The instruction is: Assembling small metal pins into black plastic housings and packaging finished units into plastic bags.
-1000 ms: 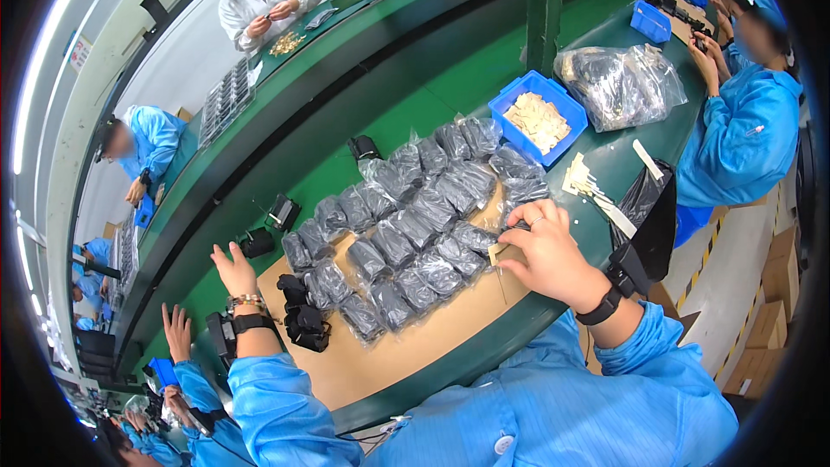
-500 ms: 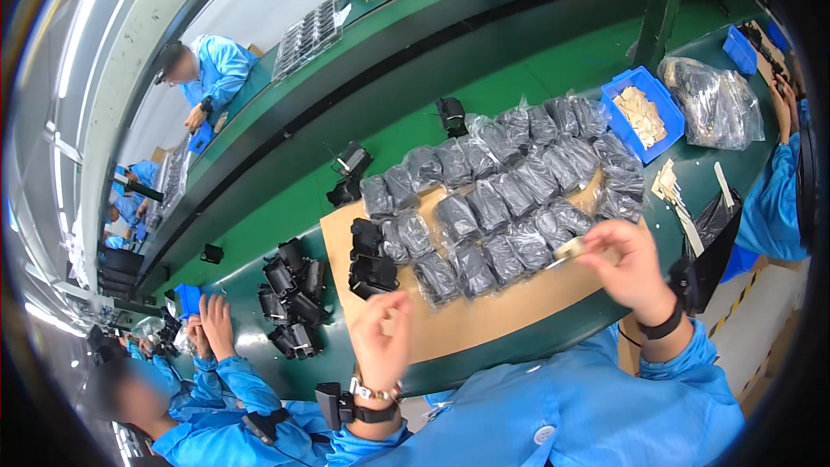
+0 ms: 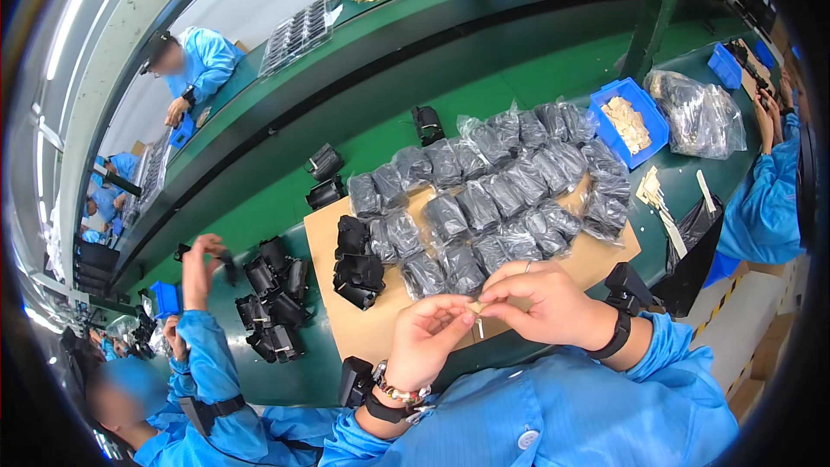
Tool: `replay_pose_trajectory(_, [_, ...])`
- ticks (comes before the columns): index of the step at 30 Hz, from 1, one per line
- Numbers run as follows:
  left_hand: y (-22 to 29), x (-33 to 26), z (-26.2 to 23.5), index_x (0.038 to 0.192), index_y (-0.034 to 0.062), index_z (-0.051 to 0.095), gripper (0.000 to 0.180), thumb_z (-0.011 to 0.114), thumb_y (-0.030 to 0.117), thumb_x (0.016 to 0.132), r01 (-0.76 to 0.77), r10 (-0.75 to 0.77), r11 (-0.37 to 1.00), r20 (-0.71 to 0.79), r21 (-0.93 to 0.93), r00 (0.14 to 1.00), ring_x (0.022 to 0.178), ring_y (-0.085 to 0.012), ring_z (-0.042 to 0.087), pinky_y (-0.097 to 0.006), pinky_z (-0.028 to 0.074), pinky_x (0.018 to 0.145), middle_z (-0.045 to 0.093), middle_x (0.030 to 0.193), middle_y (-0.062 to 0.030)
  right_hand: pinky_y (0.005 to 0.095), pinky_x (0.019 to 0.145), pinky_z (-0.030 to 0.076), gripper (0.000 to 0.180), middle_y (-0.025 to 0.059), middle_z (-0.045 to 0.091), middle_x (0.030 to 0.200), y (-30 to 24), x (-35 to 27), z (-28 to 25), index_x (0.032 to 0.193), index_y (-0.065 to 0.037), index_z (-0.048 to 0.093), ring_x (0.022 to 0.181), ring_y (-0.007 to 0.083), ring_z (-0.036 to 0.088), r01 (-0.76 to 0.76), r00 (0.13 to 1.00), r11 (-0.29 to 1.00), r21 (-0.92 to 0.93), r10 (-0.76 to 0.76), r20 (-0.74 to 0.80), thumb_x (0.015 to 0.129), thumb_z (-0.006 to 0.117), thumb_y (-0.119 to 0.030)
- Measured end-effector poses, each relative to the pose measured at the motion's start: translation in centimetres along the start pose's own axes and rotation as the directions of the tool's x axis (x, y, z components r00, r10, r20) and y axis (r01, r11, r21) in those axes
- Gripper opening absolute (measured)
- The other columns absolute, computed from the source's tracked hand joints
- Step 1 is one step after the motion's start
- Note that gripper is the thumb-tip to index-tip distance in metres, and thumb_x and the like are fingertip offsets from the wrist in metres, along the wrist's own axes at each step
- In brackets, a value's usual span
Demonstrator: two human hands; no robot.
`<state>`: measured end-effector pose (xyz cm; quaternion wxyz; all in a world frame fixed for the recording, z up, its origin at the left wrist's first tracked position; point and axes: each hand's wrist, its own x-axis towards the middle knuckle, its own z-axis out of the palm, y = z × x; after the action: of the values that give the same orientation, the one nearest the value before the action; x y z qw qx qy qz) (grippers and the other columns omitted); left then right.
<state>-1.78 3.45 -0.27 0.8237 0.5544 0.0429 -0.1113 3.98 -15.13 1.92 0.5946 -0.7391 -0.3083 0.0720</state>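
Note:
Close in front of me, my left hand [image 3: 430, 335] and my right hand [image 3: 545, 301] meet fingertip to fingertip. Between them they pinch a small beige piece [image 3: 475, 306], mostly covered by the fingers. A thin pale strip hangs just below it. Beyond my hands, several black parts wrapped in clear plastic [image 3: 478, 206] lie in rows on a brown cardboard sheet [image 3: 380, 329]. Unwrapped black plastic housings [image 3: 357, 281] sit at the sheet's left edge, near my left hand.
A blue bin [image 3: 659, 128] of beige pieces and a clear plastic bag [image 3: 697, 114] stand at the far right. Pale strips [image 3: 661, 207] lie nearer. Loose black housings [image 3: 275, 298] are heaped at left, beside a co-worker [image 3: 203, 355]. Another bench runs along the far side.
My right hand has come left and down with the beige piece, and my left hand has moved right to meet it. The co-worker at left has raised a hand holding a black part.

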Motion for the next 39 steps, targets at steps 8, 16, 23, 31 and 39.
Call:
replay_pose_trajectory(8, [-0.2,0.2,1.6,0.093,-0.0020,0.061,0.009,0.058,-0.003,0.085,-0.069,0.074,0.976,-0.016,0.208,0.997,0.084,-0.0109,0.059,-0.023,0.047,0.075,0.063,0.091,-0.0061,0.0302,0.071,0.051,0.011,0.0128,0.065,0.091,0.9,-0.8,-0.2,0.088,0.001,0.066,0.078,0.0231,0.064,-0.042,0.999,0.988,0.147,0.036,0.039,0.078,0.064,-0.003])
replay_pose_trajectory(16, [-0.2,0.4,1.4,0.086,-0.0029,0.060,0.007,0.059,-0.006,0.081,-0.248,0.324,0.783,-0.033,0.571,0.946,0.083,-0.0148,0.059,-0.026,0.046,0.076,0.062,0.089,-0.0092,0.0267,0.070,0.048,0.007,0.0082,0.065,0.079,2.6,-1.6,-5.3,0.081,-0.002,0.068,0.076,0.0148,0.061,-0.115,0.859,0.983,0.143,0.171,-0.483,0.080,0.060,-0.001])
replay_pose_trajectory(23, [2.4,1.0,0.8,0.075,0.0029,0.064,0.019,0.065,-0.009,0.061,-0.441,0.666,0.087,0.277,0.893,0.692,0.076,-0.0261,0.058,-0.034,0.046,0.066,0.061,0.084,-0.0091,0.0346,0.064,0.048,0.011,0.0163,0.064,0.081,9.4,-1.9,-19.5,0.084,0.001,0.065,0.071,0.0316,0.061,-0.481,0.688,0.581,-0.657,-0.214,-0.693,0.074,0.061,0.001])
replay_pose_trajectory(31, [1.0,0.4,1.0,0.074,0.0068,0.068,0.026,0.068,-0.004,0.050,-0.491,0.684,-0.213,0.488,0.845,0.543,0.071,-0.0228,0.053,-0.034,0.040,0.062,0.060,0.078,-0.0038,0.0275,0.065,0.048,0.008,0.0087,0.064,0.076,0.9,-1.7,-2.0,0.079,0.001,0.066,0.071,0.0156,0.061,-0.099,0.974,0.990,0.104,0.117,-0.192,0.075,0.068,-0.006])
replay_pose_trajectory(39, [0.3,-1.4,-0.3,0.078,0.0108,0.069,0.031,0.068,-0.001,0.049,-0.444,0.644,-0.284,0.512,0.850,0.568,0.067,-0.0178,0.048,-0.031,0.033,0.059,0.061,0.082,-0.0001,0.0181,0.061,0.043,0.011,0.0015,0.062,0.081,2.1,-1.8,4.0,0.086,0.002,0.064,0.076,0.0022,0.054,-0.515,0.837,0.551,0.657,0.489,0.246,0.087,0.061,-0.009])
